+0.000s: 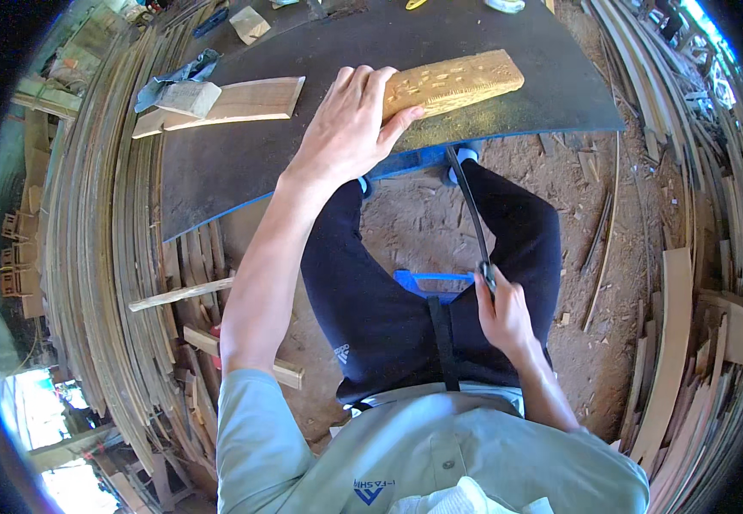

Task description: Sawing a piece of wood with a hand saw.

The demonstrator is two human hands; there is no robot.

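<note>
My left hand (350, 128) grips a yellowish wooden block (465, 79) with rough pocked marks, held at the near part of the dark tabletop (560, 77). My right hand (508, 313) is closed round the handle of a long, narrow dark tool (470, 197), whose far end reaches the table's near edge below the block. Yellow dust lies on the table beside the block. To the left, a flat wooden board (260, 98) lies with a paler wood piece (191, 98) on it and a crumpled blue-grey cloth (155, 89) beside them.
Long stacked wooden strips (106, 214) line the left side; more planks (671, 343) lean at the right. A small wood block (248, 26) and a yellow object (416, 3) sit at the table's far side. My legs are under the table, above a dirt floor (414, 214) with scraps.
</note>
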